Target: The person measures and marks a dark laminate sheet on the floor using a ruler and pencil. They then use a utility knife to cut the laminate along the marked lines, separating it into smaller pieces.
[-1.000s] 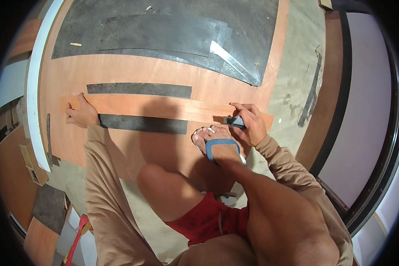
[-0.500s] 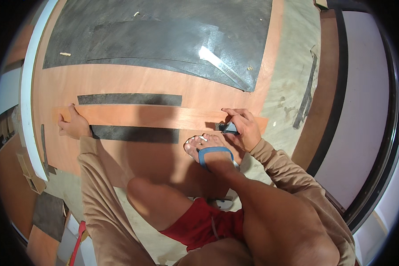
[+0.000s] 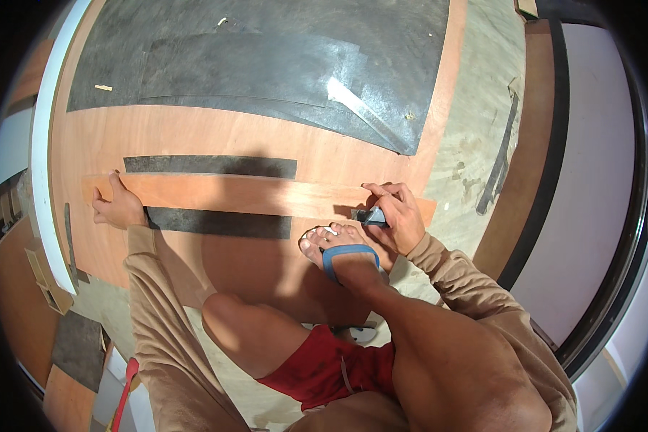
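Note:
A long, narrow wooden strip lies crosswise on a plywood sheet. It covers the middle of a black sheet piece, whose far band and near band show along its edges. At the strip's left end, my left hand grips it, thumb and fingers set apart across its width. My right hand is closed around a utility knife by the near edge, toward the right end. The knife points left; its blade tip is hard to make out. My sandalled foot rests just below the knife.
Beyond the strip lies a large black sheet with a metal ruler on it. A dark offcut is on the concrete floor at right. A white-edged panel stands left, a white panel right.
The view has shifted slightly. My right hand and the knife have moved a little nearer to me, and the knife looks turned flatter. My left hand stays on the strip.

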A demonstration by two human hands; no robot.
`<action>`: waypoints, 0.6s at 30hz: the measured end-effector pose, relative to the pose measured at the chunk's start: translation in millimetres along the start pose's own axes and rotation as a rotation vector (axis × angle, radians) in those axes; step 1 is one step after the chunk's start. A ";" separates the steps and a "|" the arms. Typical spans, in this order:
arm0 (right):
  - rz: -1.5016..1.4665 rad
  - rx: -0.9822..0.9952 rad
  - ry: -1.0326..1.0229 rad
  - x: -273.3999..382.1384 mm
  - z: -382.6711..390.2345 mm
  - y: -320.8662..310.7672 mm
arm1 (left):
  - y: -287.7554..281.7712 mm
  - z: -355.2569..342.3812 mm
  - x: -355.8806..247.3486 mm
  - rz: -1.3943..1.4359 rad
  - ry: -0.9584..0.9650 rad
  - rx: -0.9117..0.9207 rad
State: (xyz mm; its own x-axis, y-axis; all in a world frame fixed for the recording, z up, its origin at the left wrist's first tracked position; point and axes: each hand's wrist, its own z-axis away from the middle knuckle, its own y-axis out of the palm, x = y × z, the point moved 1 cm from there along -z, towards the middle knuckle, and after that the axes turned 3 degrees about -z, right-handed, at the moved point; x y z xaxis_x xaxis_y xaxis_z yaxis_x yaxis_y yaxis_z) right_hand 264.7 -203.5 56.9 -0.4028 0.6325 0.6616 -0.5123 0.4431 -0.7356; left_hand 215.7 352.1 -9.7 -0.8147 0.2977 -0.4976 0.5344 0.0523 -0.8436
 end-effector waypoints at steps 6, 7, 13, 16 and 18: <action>0.037 0.000 -0.017 -1.8 1.0 2.5 | -0.1 2.8 -2.8 0.034 -0.017 0.015; 0.052 0.002 -0.021 -1.1 1.2 2.5 | -0.5 4.7 -5.9 0.059 -0.021 0.023; -0.055 0.017 0.067 2.2 0.9 1.0 | -1.2 -3.7 2.2 0.027 0.013 0.037; -0.165 -0.020 0.043 -6.2 -3.6 -2.8 | -8.2 -9.0 7.4 0.165 0.021 0.096; -0.173 -0.061 0.084 -4.4 -1.5 -4.6 | -24.1 -3.9 15.6 -0.012 0.178 0.137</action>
State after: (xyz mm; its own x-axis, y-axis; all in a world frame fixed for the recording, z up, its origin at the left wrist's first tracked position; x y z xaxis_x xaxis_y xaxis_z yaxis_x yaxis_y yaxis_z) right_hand 270.0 -207.4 57.1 -0.2467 0.5936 0.7660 -0.5207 0.5855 -0.6214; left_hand 191.0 359.2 3.7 -0.7617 0.4625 -0.4538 0.4792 -0.0694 -0.8750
